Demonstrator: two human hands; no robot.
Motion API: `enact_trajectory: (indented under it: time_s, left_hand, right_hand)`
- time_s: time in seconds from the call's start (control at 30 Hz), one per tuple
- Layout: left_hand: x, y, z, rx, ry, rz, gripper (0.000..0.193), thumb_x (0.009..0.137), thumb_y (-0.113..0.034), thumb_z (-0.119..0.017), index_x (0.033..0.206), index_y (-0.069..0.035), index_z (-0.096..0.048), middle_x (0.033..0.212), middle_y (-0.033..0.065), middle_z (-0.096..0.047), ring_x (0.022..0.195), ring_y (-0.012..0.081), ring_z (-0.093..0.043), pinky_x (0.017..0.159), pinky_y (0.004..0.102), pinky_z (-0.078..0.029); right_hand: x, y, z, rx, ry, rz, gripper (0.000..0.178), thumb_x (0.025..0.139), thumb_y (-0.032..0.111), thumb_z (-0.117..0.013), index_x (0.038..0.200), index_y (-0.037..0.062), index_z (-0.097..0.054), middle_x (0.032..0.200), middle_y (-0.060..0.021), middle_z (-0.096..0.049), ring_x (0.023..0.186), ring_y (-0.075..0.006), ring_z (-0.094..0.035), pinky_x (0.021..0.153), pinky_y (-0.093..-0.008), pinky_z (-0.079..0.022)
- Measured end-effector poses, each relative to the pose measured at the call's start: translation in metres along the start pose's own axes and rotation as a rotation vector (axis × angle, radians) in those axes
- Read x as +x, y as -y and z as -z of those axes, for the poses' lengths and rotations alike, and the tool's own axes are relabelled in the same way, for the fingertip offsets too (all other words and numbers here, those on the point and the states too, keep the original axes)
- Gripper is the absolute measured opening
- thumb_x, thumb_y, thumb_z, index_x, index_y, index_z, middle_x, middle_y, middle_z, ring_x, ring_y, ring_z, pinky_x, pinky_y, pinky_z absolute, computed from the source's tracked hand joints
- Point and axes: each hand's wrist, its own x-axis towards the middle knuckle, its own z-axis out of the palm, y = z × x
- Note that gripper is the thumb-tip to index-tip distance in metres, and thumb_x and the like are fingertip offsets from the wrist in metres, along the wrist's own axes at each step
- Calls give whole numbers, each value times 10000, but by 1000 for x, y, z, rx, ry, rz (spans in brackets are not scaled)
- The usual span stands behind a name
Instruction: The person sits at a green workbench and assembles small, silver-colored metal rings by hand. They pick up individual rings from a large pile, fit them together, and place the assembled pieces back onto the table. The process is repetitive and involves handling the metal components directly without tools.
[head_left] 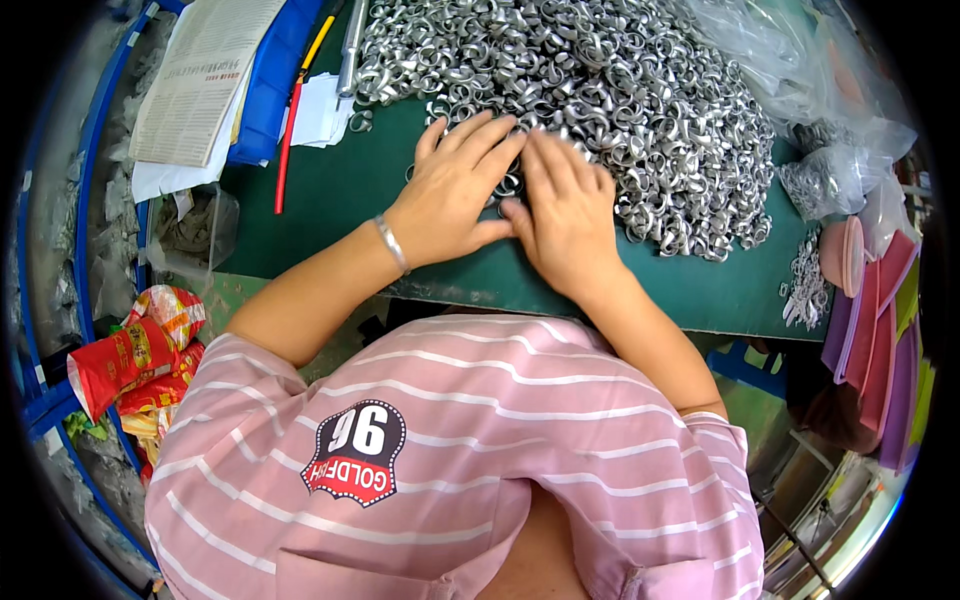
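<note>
A large heap of silver metal rings (600,80) covers the back of the green table. At the heap's near left edge lies my left hand (455,185), palm down with fingers spread forward; a few rings show beside and under it. Close beside it, my right hand (570,205) reaches onto the front of the heap, its fingers stretched and slightly blurred. The two hands nearly meet at the index fingertips. A few loose rings peek out between the thumbs and fingers. What lies under the palms is hidden. A silver bangle (391,245) circles my left wrist.
Left of the heap are a red-and-yellow stick (288,140), a metal rod (352,50), white paper (318,110) and a blue tray (270,80). Clear bags (850,165) and a small pile of metal pieces (806,280) sit right. The green table (660,290) ends before my chest.
</note>
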Motion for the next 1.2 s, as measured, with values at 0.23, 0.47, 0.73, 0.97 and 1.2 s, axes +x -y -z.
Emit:
enact_trajectory:
  time_s: [0.23,0.47,0.73,0.97,1.2]
  left_hand:
    - [-27,10,15,-48,-14,-99,289,632,-158,-739,875,-97,-596,978,40,-569,966,244,-530,893,412,-359]
    - [-3,8,13,-14,-251,-16,185,681,-94,-700,848,-72,-625,965,72,-581,917,251,-538,823,361,-367]
    - [-1,-13,1,-136,-78,-76,213,652,-114,-727,839,-102,-626,942,37,-588,906,231,-540,840,376,-345]
    - [1,-36,-2,-636,-206,-13,446,632,-105,-790,1019,-30,-582,955,98,-583,777,180,-574,651,276,-467]
    - [4,-39,-7,-1170,2,247,263,801,-46,-646,1041,24,-564,983,88,-561,793,159,-574,688,235,-484]
  right_hand:
    - [-52,-6,24,319,94,46,354,714,119,-661,1052,44,-588,1217,-146,-499,1065,-297,-487,865,-408,-411]
    - [-31,-38,23,-57,-310,-230,112,706,83,-673,803,69,-620,738,-34,-525,670,-219,-493,588,-340,-340]
    - [-27,-39,27,-68,-271,-190,101,671,72,-693,752,91,-636,709,-11,-527,663,-174,-505,604,-306,-352]
    - [-32,-12,48,1468,-19,-886,70,781,6,-627,845,-12,-648,772,-23,-622,684,-61,-557,610,-183,-432]
    - [-32,-15,51,1231,35,-873,121,816,17,-589,920,-21,-640,818,-51,-639,713,-87,-583,661,-217,-469]
